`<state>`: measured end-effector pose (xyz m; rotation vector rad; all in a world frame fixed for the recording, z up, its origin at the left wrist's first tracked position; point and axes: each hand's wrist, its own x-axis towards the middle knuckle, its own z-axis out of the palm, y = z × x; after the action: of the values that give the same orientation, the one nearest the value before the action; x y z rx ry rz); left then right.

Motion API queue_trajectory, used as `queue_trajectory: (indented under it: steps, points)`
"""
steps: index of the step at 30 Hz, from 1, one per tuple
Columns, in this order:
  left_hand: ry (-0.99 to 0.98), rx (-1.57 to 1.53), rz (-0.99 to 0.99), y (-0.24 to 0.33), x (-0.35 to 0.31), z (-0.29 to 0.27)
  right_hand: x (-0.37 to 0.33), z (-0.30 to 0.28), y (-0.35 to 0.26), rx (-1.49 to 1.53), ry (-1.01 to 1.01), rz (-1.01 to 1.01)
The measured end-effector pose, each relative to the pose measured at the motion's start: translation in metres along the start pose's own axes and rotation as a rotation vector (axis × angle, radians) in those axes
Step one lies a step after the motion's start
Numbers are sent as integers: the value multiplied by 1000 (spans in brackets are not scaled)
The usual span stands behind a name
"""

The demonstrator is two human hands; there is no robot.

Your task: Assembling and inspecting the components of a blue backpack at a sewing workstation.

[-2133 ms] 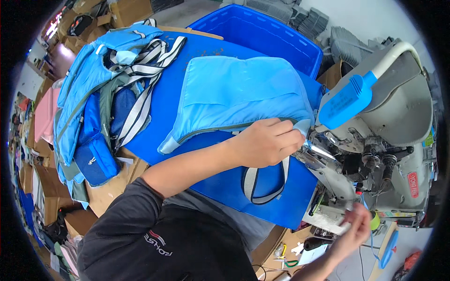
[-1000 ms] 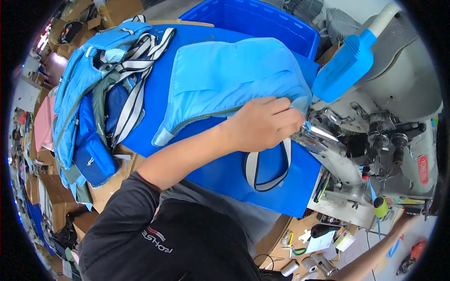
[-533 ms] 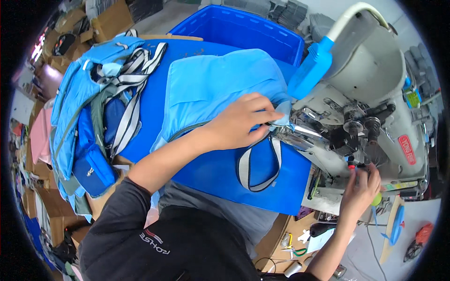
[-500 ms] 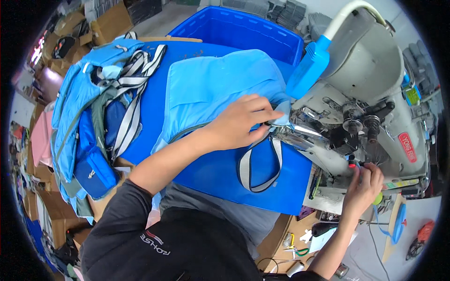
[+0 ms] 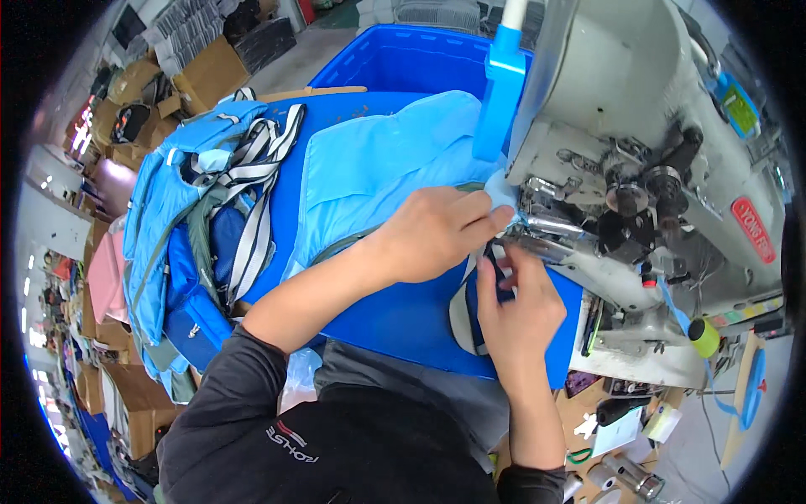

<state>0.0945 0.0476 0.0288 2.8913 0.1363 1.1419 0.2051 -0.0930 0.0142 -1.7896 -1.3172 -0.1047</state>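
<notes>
A light blue fabric bag piece [image 5: 378, 160] lies on the blue tabletop, its right corner at the sewing machine's [image 5: 621, 193] metal guide. My left hand [image 5: 441, 235] is closed on that corner, thumb and fingers pinched together beside the guide. Just below it, my right hand [image 5: 522, 307] curls its fingers around the upper part of a black-and-white webbing strap [image 5: 463, 319]. The strap hangs in a loop from the piece's edge, partly behind my right hand. My fingers hide the exact spot where fabric meets guide.
Light blue bags with striped straps [image 5: 159, 227] are heaped on the left. A blue plastic bin [image 5: 395, 50] stands beyond the blue tabletop [image 5: 386, 323]. Blue binding tape [image 5: 672, 302] runs past the machine at right. Green-handled scissors [image 5: 579, 456] lie on a lower surface.
My right hand has left the machine's lower right part and come over to the strap beside my left hand. The strap loop looks narrower. The whole view has shifted slightly.
</notes>
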Motion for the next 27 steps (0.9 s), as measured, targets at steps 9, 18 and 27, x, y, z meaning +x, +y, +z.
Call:
queue_trajectory:
  steps: [9, 18, 27]
  points:
    - [-84, -128, -155, 3, 4, -6, 11, 19, 5, 119, 148, 74]
    - [189, -92, 88, 1, -4, 12, 11, 6, 16, 515, 19, 207]
    - [150, 6, 107, 17, 6, 6, 9, -4, 18, 571, -34, 248]
